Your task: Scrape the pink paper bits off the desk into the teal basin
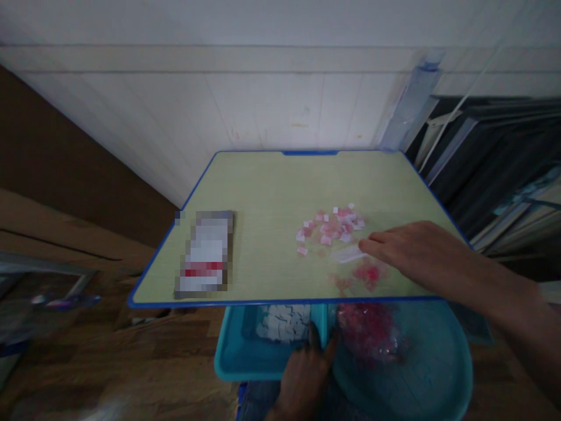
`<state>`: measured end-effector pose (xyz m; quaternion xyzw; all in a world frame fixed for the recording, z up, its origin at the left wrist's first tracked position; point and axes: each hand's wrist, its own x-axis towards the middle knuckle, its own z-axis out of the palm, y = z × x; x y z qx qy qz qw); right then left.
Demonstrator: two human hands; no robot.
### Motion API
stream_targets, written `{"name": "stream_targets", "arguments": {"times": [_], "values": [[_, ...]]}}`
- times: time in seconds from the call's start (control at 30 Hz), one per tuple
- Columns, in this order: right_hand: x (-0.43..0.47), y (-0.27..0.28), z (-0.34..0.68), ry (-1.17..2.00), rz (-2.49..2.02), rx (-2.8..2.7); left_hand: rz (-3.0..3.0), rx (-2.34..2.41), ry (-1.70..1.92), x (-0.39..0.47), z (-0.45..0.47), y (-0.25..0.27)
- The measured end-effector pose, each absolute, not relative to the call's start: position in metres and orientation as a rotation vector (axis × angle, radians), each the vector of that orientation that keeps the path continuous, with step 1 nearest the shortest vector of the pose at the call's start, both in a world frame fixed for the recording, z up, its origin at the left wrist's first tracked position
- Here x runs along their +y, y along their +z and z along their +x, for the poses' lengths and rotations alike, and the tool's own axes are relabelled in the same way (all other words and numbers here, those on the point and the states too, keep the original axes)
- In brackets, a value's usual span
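My right hand (407, 252) is over the right side of the table, its fingers pressed together at the end of a whitish translucent strip (348, 254). Just beyond it lies a loose pile of small pink pieces with white square tags (335, 225). Closer to the front edge are some loose red and pink pieces (367, 273). Below the table edge, my left hand (307, 368) reaches over the rim between two teal containers, index finger and thumb apart. Beside its fingertips, white square pieces (284, 321) lie in the rectangular teal tray (245, 368).
The low table (263, 193) has a blue edge and stands against a white wall. A pixelated flat object (204, 251) lies at its left. A clear bag of red pieces (372, 333) rests in the round teal basin (438, 362). A plastic bottle (407, 108) stands behind the right corner.
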<state>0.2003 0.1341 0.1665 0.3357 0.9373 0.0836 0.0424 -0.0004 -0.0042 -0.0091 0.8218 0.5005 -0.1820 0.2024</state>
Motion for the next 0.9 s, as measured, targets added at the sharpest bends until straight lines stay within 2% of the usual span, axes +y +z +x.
{"name": "stream_targets", "arguments": {"times": [0.23, 0.47, 0.63, 0.9], "values": [[0.151, 0.165, 0.167, 0.354, 1.101, 2.863, 2.323, 1.410, -0.469, -0.007, -0.002, -0.016], [0.143, 0.178, 0.175, 0.193, 0.927, 2.939, 2.310, 1.396, -0.442, -0.005, -0.002, -0.013], [0.150, 0.174, 0.176, 0.295, 1.026, 2.897, 2.275, 1.385, -0.454, -0.004, -0.002, -0.010], [0.138, 0.177, 0.196, -0.019, 0.893, 2.963, 2.275, 1.383, -0.494, -0.004, 0.000, -0.009]]}}
